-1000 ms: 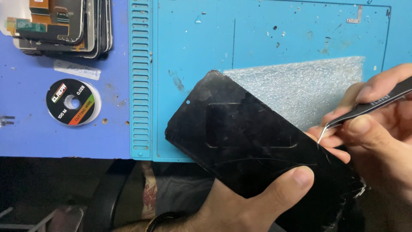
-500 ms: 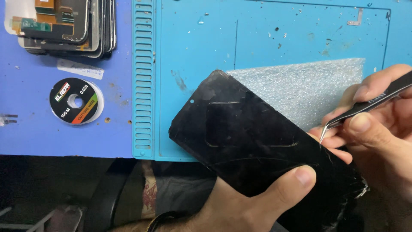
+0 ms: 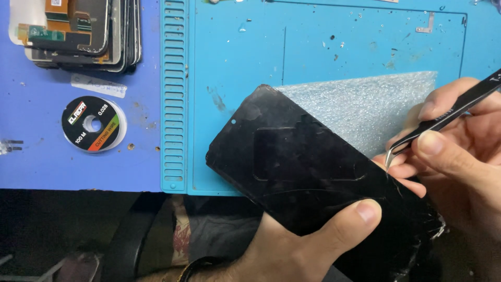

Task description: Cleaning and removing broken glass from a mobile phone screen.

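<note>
My left hand (image 3: 308,245) grips a black phone screen panel (image 3: 308,167) from below, thumb pressed on its glass near the lower edge. The panel lies slanted over the front edge of the blue work mat (image 3: 323,47); its lower right corner is cracked and splintered. My right hand (image 3: 459,151) holds black curved tweezers (image 3: 443,117), with the tip touching the panel's right edge, next to my left fingertips.
A sheet of white foam wrap (image 3: 370,104) lies on the mat behind the panel. A stack of phone screens (image 3: 78,34) sits at the top left. A spool of cutting wire (image 3: 94,124) rests on the darker blue surface beside the mat's ribbed strip (image 3: 174,94).
The view has shifted slightly. The hands, panel and tweezers keep nearly the same pose, with the tweezer tip still at the panel's right edge.
</note>
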